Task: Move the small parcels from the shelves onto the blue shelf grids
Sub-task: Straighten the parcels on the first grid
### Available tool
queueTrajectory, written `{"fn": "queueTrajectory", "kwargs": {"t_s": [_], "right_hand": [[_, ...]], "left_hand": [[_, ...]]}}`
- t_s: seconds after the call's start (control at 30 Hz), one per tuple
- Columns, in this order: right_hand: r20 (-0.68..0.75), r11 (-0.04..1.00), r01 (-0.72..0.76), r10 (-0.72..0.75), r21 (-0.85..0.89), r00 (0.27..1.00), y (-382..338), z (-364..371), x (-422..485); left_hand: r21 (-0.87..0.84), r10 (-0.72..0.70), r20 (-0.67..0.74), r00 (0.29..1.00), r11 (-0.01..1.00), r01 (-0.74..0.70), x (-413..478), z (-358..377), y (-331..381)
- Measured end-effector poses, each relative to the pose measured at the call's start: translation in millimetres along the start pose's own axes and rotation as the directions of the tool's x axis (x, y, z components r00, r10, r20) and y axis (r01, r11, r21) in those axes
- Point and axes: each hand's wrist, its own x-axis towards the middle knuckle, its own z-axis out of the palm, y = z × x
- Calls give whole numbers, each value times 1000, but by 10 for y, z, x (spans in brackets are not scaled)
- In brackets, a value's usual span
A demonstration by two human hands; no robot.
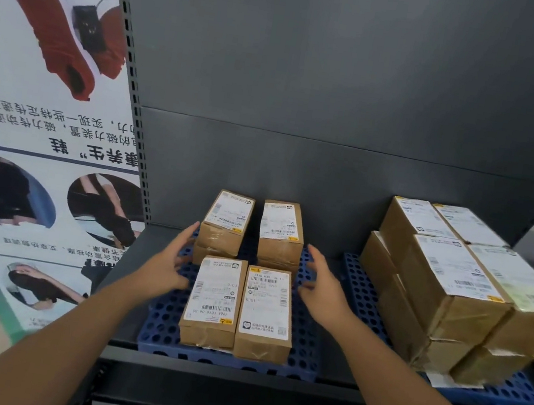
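Small brown parcels with white labels stand on a blue shelf grid (161,325) on the dark shelf. Two lie at the front: the front left parcel (213,302) and the front right parcel (265,313). Behind them stand two small stacks, the back left stack (226,224) and the back right stack (281,234). My left hand (169,262) hovers open just left of the parcels, fingers spread. On the other side my right hand (324,287) is open too, just right of them. Neither hand holds anything.
A second blue grid (359,292) to the right carries several bigger brown boxes (449,292) stacked in two layers. A large poster board (39,119) leans at the left against the perforated shelf post. The grey back panel closes the shelf behind.
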Motion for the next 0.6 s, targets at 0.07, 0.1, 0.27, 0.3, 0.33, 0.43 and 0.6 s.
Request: {"fn": "queueTrajectory", "kwargs": {"t_s": [0.07, 0.1, 0.27, 0.3, 0.33, 0.43, 0.6], "right_hand": [[16, 999, 35, -35, 42, 999, -47, 37, 30], [22, 997, 59, -60, 51, 998, -63, 61, 41], [25, 988, 118, -121, 97, 992, -119, 165, 76], [25, 987, 122, -125, 100, 992, -126, 171, 80], [27, 988, 120, -123, 98, 992, -133, 174, 82], [46, 992, 100, -104, 77, 994, -151, 172, 76], [48, 995, 89, -91, 54, 995, -142, 168, 91]], "left_hand": [[-7, 12, 7, 1000, 1000, -12, 35, 31, -5], [3, 21, 13, 1000, 1000, -21, 47, 42, -7], [14, 41, 43, 998, 999, -42, 60, 130, 60], [11, 44, 41, 998, 999, -44, 64, 143, 66], [7, 44, 39, 998, 999, -45, 69, 150, 66], [8, 45, 30, 999, 999, -45, 66, 153, 64], [17, 48, 26, 999, 999, -49, 89, 134, 10]]}}
